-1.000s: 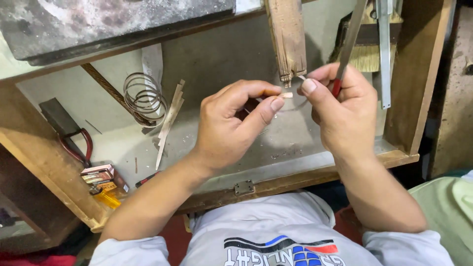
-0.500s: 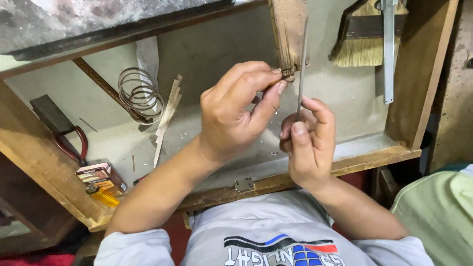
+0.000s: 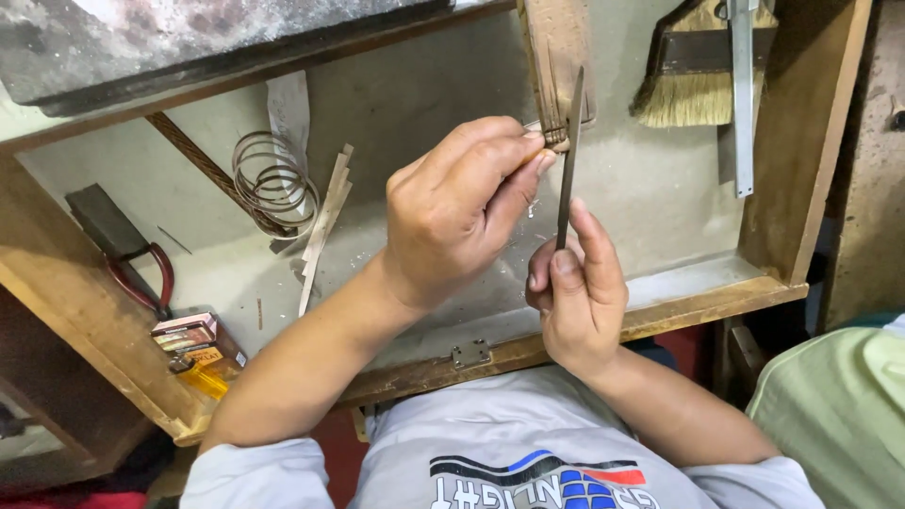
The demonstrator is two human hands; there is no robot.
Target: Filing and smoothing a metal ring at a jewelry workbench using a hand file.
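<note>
A small metal piece [image 3: 545, 132] sits pinched in the left hand [image 3: 452, 212] fingertips against the wooden peg [image 3: 558, 57], while the right hand [image 3: 575, 292] grips a thin file [image 3: 568, 160] upright beside it, above the drawer [image 3: 660, 311] with a brush [image 3: 693, 90] and wire coil [image 3: 273, 184].

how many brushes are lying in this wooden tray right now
1. The brush lies at the far right of the tray, beside a metal ruler. The hands may hide others.
</note>
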